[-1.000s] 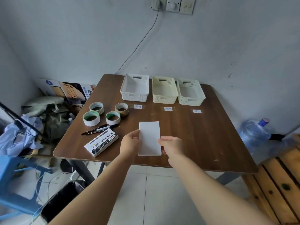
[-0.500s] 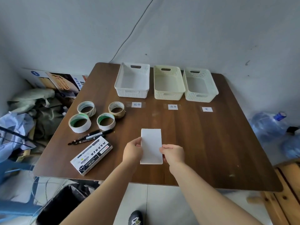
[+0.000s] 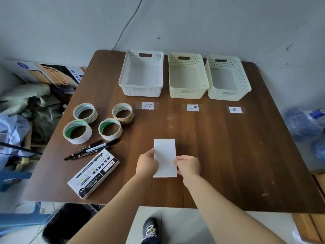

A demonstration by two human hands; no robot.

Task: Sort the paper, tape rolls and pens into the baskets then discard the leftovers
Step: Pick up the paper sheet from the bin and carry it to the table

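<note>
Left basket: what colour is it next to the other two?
White; the left basket looks whiter than the two cream ones, in the head view.

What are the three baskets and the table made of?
The baskets look like matte moulded plastic: thin walls full of small holes, with cut-out handles. The table looks like wood or wood-look laminate: brown grain streaks under a slight sheen. I can't tell which.

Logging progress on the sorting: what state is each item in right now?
White paper: held at both side edges, over the table.
Left hand: grip on paper.
Right hand: grip on paper.
Three baskets: empty.
Four tape rolls: unsorted, flat on table.
Pens: unsorted, lying capped.
Marker box: lying flat.
</note>
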